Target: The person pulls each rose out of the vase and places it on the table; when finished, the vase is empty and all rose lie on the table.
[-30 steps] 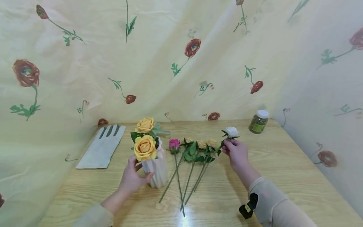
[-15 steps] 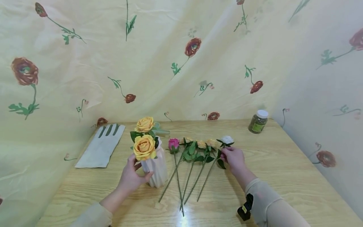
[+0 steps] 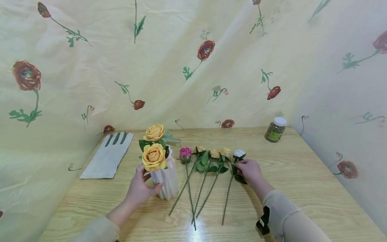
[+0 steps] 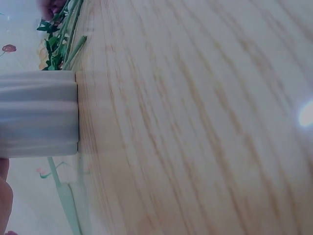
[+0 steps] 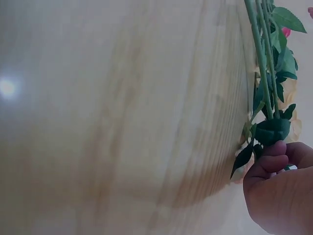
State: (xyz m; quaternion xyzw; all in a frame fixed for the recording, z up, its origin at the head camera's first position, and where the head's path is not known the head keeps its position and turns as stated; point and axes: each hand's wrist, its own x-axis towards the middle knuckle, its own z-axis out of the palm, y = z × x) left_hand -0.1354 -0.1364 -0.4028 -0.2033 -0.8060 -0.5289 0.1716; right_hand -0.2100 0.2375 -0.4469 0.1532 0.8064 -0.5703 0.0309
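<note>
My left hand (image 3: pixel 141 187) holds the white ribbed vase (image 3: pixel 167 181), which stands upright with two large yellow roses (image 3: pixel 154 157) leaning out of its top. In the left wrist view the lower part of the vase (image 4: pixel 39 115) meets the table. Over on the right, my right hand (image 3: pixel 250 170) pinches a white rose (image 3: pixel 239 154) just below its bloom; its stem runs down toward me. The right wrist view shows thumb and finger of the right hand (image 5: pixel 279 191) by the green leaves (image 5: pixel 274 129). A pink rose (image 3: pixel 185 153) and several pale orange roses (image 3: pixel 225 153) lie between the hands.
A pale glove (image 3: pixel 109 158) with dark finger stripes lies at the back left. At the back right stands a jar (image 3: pixel 275 131) with a white lid. Behind the vase lies a translucent green item (image 3: pixel 172 139). Flowered cloth (image 3: pixel 169 67) hangs behind the wooden table (image 3: pixel 281 174).
My right hand has brought the white rose down and a little left, and its stem has swung right, apart from the other stems. The left hand stays on the vase.
</note>
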